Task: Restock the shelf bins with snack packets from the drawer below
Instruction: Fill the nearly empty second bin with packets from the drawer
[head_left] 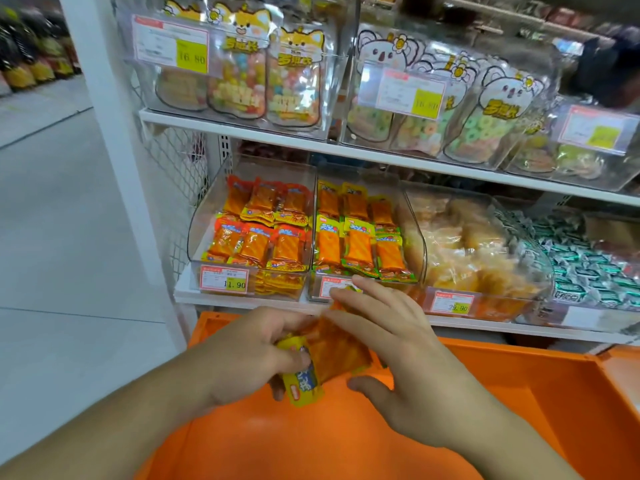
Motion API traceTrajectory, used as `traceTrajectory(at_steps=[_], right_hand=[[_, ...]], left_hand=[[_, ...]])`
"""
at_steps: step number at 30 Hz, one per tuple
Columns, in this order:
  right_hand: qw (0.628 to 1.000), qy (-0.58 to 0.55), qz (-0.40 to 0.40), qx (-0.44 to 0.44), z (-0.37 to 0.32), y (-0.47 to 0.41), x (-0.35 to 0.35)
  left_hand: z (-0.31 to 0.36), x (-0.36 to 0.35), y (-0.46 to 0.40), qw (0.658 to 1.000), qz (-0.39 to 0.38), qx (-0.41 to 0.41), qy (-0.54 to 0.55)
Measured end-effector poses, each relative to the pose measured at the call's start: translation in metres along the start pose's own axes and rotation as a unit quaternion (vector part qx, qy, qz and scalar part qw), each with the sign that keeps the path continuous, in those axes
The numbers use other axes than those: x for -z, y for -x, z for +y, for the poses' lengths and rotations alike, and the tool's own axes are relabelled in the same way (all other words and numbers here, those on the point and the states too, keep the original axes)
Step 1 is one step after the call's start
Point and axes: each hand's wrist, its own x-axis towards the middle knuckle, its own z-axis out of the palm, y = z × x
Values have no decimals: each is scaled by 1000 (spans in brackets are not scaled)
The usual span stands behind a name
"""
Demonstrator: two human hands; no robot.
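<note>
Gripping snack packets – left hand curled round them, right hand fingers straight, touching – above orange drawer

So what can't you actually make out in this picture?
Head view only:
- How many snack packets are held: both hands overlap them, and they are blurred.
- The price tag on the middle bin: the right hand fingers cover it.
- The drawer contents: arms and the bottom edge hide them.
- Top right shelf: blurred.
</note>
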Motion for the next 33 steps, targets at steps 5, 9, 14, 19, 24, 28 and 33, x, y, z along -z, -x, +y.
traceTrajectory(at_steps=[5,9,14,19,24,28,33], right_hand=[[1000,12,-3,7,5,0,-7],[1000,7,0,-12,4,3,-3],[997,-27,-9,-68,-5,8,-2],[989,-70,50,-120,-11,10,-10],[972,-100,102,-186,-18,5,-18],[969,-131,81,-192,-28,4,-19],[966,-173,67,-178,-35,3,-9]], left_hand=[[3,-1,-1,999,-20,26,-10],[4,-6,0,999,5,41,29],[1,-15,0,990,73,39,111],[1,-24,0,978,84,34,190],[-5,-37,-4,976,109,-5,189],[0,-42,-7,962,174,-2,211],[8,-36,-10,960,201,-11,196]])
